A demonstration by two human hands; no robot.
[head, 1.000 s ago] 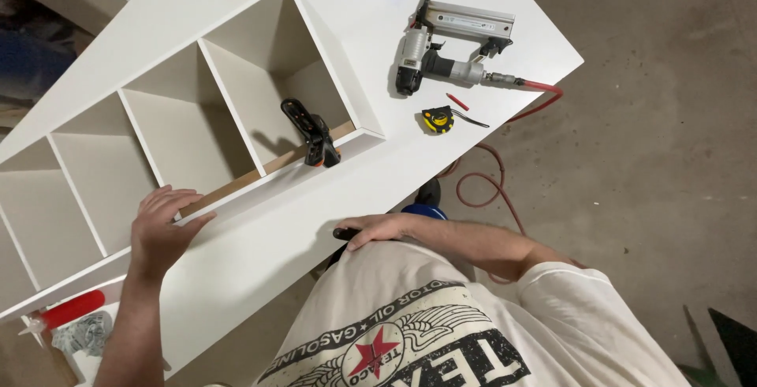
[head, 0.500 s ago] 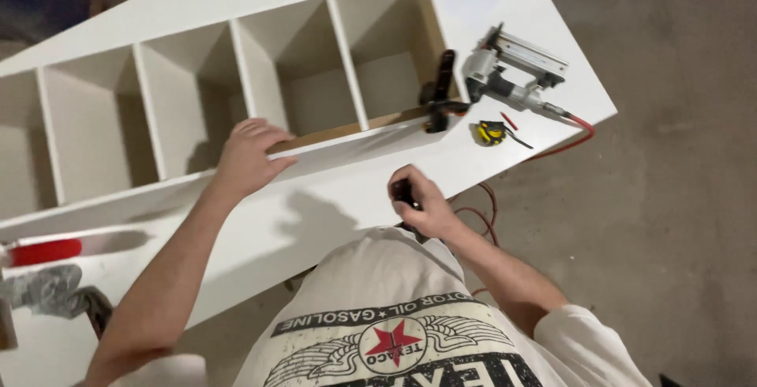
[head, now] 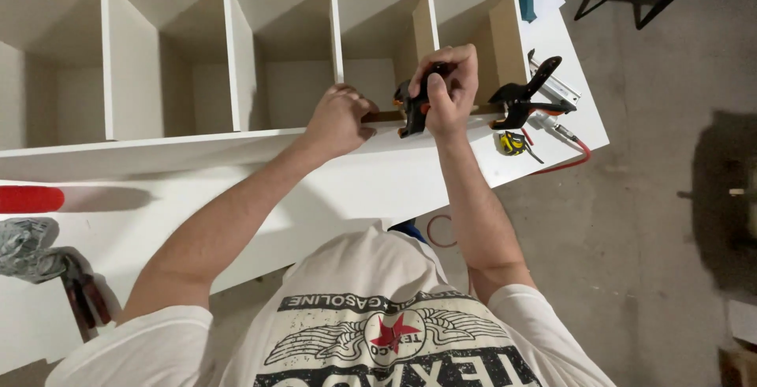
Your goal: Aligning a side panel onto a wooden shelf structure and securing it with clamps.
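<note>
Right hand (head: 451,87) clenched on black spring clamp (head: 413,109); left hand (head: 337,119) seemingly pinning wooden strip (head: 382,116). Seat squarely, release slowly.

Second clamp (head: 527,97) crowds strip's right end

No packages, signs or screens show here. The only label is a printed emblem on the person's white T-shirt (head: 378,332): a round badge with a red star, flanked by pale wings, with bands of dark lettering above and below it, seen upside down at the bottom of the view.
</note>
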